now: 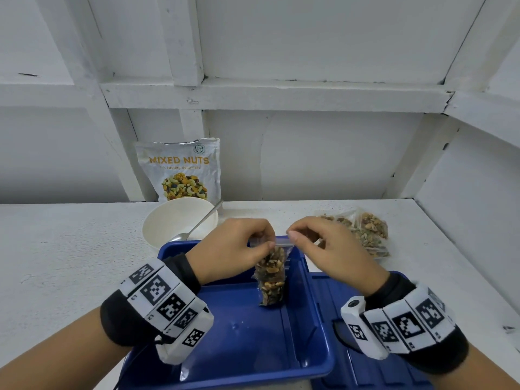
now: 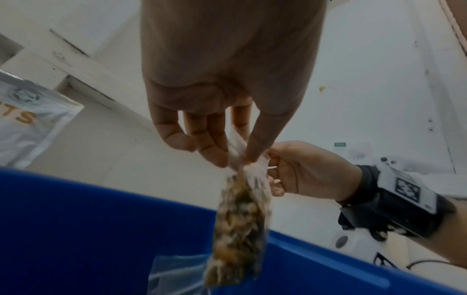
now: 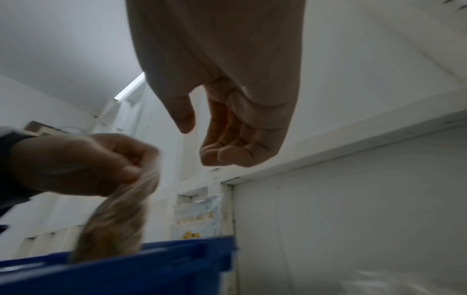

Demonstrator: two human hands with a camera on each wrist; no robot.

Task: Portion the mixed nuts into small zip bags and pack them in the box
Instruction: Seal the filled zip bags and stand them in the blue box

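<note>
A small clear zip bag (image 1: 271,280) full of mixed nuts hangs upright over the blue box (image 1: 247,339), its bottom down inside the box. My left hand (image 1: 267,243) pinches the bag's top strip between thumb and fingers; the left wrist view shows that pinch (image 2: 237,157) on the bag (image 2: 240,219). My right hand (image 1: 291,235) hovers at the strip's right corner. In the right wrist view its thumb and curled fingers (image 3: 199,139) stand apart with nothing between them, and the blurred bag (image 3: 113,225) hangs to the left.
A mixed nuts pouch (image 1: 180,167) leans on the back wall behind a white bowl (image 1: 166,220) with a spoon (image 1: 197,223). Several filled bags (image 1: 368,229) lie at the right. A blue lid (image 1: 334,291) lies beside the box. An empty zip bag (image 2: 171,275) lies inside the box.
</note>
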